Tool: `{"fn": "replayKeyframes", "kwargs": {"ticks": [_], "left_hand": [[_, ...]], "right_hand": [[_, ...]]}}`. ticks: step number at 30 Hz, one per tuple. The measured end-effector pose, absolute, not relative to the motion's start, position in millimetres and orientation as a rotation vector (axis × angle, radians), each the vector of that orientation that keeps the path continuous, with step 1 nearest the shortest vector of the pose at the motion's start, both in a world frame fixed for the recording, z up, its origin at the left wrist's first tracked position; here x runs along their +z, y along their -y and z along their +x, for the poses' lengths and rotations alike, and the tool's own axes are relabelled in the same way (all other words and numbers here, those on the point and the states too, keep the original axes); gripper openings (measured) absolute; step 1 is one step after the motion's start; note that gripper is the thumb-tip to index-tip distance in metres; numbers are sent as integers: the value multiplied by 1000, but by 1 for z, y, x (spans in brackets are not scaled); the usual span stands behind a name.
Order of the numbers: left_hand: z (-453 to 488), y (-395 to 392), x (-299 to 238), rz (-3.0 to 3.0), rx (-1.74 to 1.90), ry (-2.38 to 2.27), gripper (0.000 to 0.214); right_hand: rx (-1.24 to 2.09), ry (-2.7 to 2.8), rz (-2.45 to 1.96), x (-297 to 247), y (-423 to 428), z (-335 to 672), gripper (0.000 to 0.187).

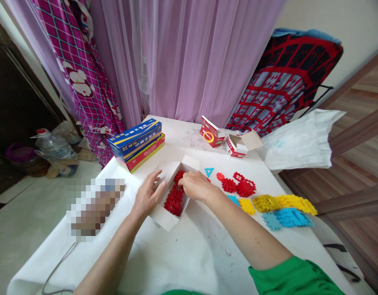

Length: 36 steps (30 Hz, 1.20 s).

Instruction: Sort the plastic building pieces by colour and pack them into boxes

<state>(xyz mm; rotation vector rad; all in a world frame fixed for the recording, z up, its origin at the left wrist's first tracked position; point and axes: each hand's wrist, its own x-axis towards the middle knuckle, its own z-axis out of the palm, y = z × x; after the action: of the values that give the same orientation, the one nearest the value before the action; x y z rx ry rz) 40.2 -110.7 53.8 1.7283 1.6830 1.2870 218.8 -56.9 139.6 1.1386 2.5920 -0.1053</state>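
Observation:
A small white cardboard box (164,217) lies open on the white table, filled with red interlocking plastic pieces (174,200). My left hand (148,195) rests against the box's left wall, fingers spread along it. My right hand (195,185) reaches into the far end of the box, fingers curled down onto the red pieces; what they pinch is hidden. More red pieces (239,187) lie just right of my right hand.
Yellow pieces (284,202) and blue pieces (287,218) sit at the right. A blue triangle piece (209,171) lies behind my hand. Stacked blue and red boxes (136,144) stand at the back left, two small red-and-white cartons (225,138) at the back. A white bag (299,141) lies at the right edge.

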Motion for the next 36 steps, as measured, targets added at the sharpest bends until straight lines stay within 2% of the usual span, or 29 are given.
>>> {"fn": "replayKeyframes", "kwargs": {"ticks": [8,27,36], "left_hand": [[42,111,53,1742,1251,-1682,51],[43,112,56,1794,1198,-1713,52],[43,111,55,1815,1201,-1713,51]], "right_hand": [[-158,-2386,1152,139,60,207,34],[-49,-2529,1257,135,49,216,32],[-109,-2536,1115,138,52,212,31]]}}
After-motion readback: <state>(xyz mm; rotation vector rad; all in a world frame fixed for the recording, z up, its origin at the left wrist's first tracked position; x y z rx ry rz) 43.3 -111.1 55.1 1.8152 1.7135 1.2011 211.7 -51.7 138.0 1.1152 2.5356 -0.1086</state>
